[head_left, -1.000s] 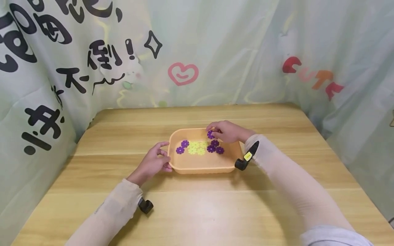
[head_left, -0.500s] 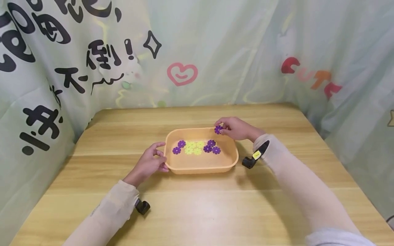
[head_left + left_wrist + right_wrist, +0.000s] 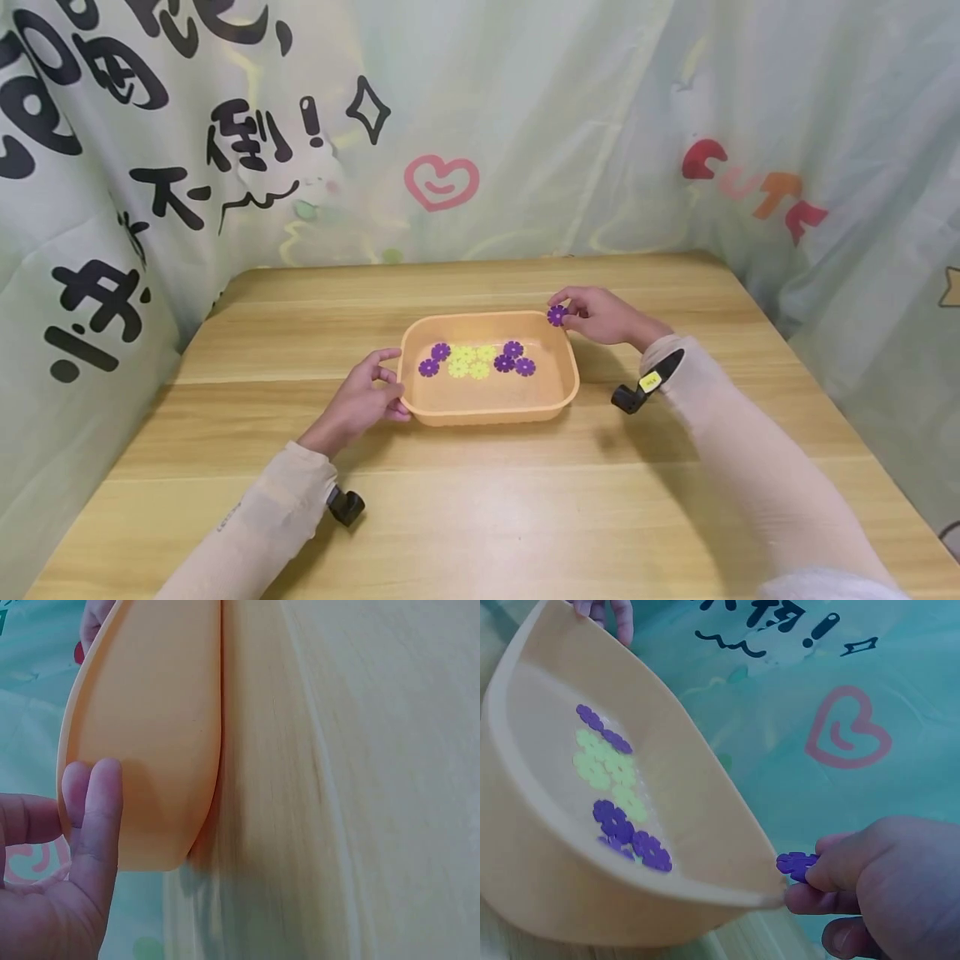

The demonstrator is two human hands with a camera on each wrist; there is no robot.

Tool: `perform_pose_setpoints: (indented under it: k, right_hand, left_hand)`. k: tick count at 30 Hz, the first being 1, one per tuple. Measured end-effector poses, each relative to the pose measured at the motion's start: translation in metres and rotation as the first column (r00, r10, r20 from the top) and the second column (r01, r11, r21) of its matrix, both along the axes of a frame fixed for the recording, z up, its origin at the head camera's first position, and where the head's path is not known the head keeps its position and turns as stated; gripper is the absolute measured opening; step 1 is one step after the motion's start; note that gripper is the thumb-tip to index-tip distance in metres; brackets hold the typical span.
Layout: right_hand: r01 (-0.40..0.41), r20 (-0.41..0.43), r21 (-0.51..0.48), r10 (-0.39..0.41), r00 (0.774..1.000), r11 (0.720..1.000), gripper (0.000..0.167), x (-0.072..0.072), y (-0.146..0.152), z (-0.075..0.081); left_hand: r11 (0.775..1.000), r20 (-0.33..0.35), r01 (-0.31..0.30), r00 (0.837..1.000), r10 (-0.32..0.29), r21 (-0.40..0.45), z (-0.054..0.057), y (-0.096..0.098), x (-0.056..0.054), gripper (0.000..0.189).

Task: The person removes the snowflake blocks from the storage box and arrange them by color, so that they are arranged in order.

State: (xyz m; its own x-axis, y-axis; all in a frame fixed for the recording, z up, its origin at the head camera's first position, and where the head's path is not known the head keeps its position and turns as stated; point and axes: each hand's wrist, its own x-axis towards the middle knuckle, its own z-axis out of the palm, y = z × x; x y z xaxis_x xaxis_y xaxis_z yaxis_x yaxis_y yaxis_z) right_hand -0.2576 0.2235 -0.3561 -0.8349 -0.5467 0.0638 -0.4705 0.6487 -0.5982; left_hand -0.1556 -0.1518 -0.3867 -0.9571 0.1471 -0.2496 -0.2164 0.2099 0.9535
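Note:
An orange plastic tray [image 3: 487,414] stands on the table. My left hand [image 3: 362,398] grips it at its left end; in the left wrist view, the fingers [image 3: 101,817] lie against the outer wall near the rim. Over the tray's far right corner, my right hand [image 3: 606,317] pinches a purple flower-shaped disc [image 3: 557,315] between thumb and fingertips. The right wrist view shows this notched disc [image 3: 796,865] edge-on beside the rim. On the tray floor lie yellow flower-shaped discs [image 3: 467,362] in a middle group, purple ones [image 3: 430,367] to their left and more purple ones [image 3: 514,358] to their right.
The wooden table [image 3: 480,508] extends around the tray on all sides. A pale curtain [image 3: 540,142] printed with black characters and a pink heart [image 3: 442,182] hangs behind and beside the table. A black wrist camera [image 3: 345,506] sits on the left sleeve, and another [image 3: 632,397] on the right.
My right hand has moved right with the purple disc, from above the tray's far side to its far right corner. My left hand keeps its place at the tray's left end.

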Motion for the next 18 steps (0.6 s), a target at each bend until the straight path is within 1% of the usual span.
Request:
perform_pose_setpoints:
  k: [3,9,14,18]
  right_hand:
    - [0.021,0.006,-0.015,-0.02,1.0,1.0,0.032,0.001,0.006,-0.002]
    - [0.053,0.009,-0.044,-0.053,0.999,0.998,0.031,0.004,0.018,-0.006]
    - [0.054,0.017,-0.063,-0.053,0.998,0.997,0.031,0.006,0.023,-0.013]
    - [0.081,0.034,-0.079,-0.078,0.996,0.994,0.031,0.009,0.028,-0.019]
  left_hand:
    - [1.0,0.002,0.005,1.0,-0.005,0.001,0.0,0.0,-0.001,0.06]
    - [1.0,0.007,0.02,1.0,-0.02,-0.001,0.001,0.0,-0.001,0.06]
    - [1.0,0.017,0.009,1.0,-0.009,0.003,0.001,-0.002,0.0,0.06]
    - [1.0,0.02,0.01,1.0,-0.01,0.017,0.0,-0.004,0.002,0.06]
